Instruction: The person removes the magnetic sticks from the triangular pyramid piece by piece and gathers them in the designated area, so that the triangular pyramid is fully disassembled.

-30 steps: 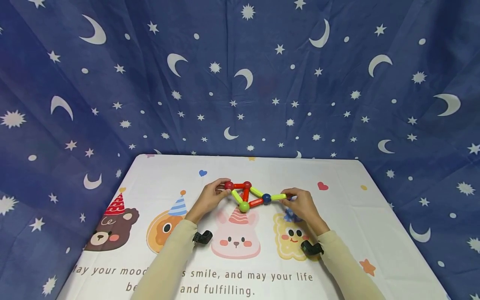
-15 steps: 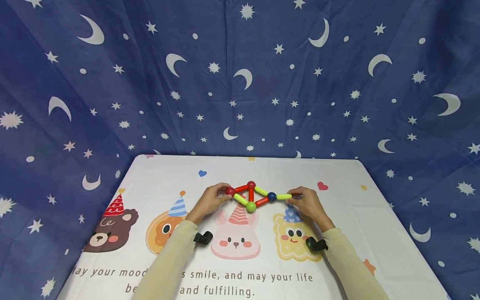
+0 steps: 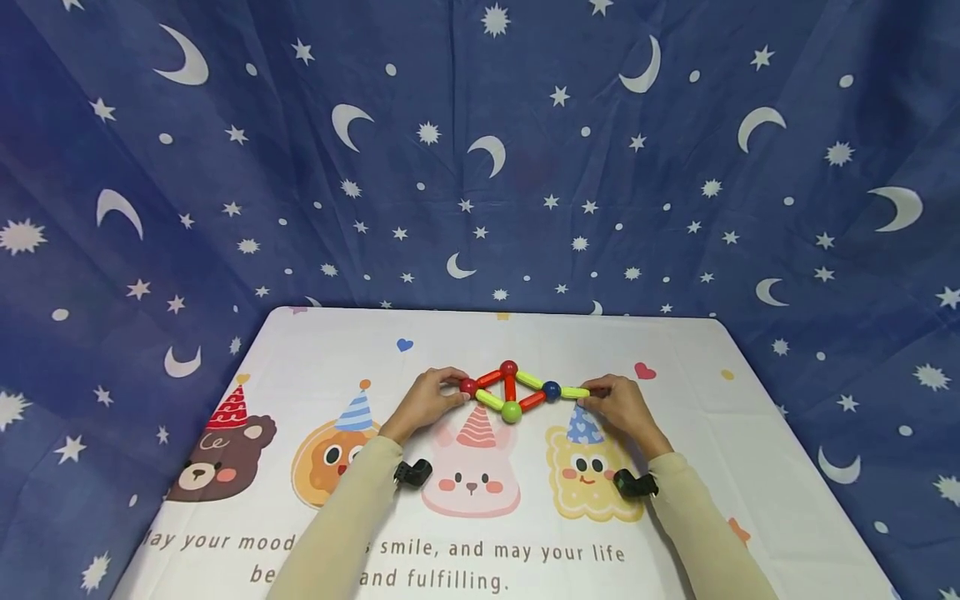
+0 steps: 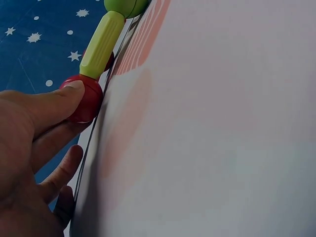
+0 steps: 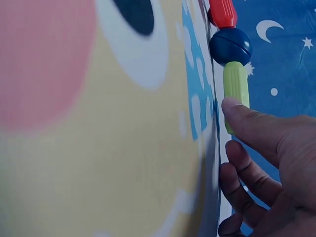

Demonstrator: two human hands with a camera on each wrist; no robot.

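Observation:
A figure of coloured rods and balls lies on the table, two triangles sharing a red rod (image 3: 510, 389). Its corners are a red ball (image 3: 509, 367) at the back, a green ball (image 3: 512, 412) in front, a blue ball (image 3: 551, 390) at right and another red ball (image 4: 88, 101) at left. My left hand (image 3: 429, 402) pinches that left red ball between thumb and fingers. A yellow-green rod (image 5: 236, 89) sticks out rightward from the blue ball, and my right hand (image 3: 621, 407) pinches its free end, thumb on top in the right wrist view.
A white tablecloth (image 3: 675, 358) printed with cartoon animals and lettering covers the table. Behind it hangs a dark blue curtain (image 3: 420, 167) with moons and stars. A black wrist camera (image 3: 413, 473) sits on the left wrist, another black camera (image 3: 635, 483) on the right.
Both hands and the joined figure have shifted to the right. The left red ball has come nearer to me, turning the figure slightly. Both hands keep their hold.

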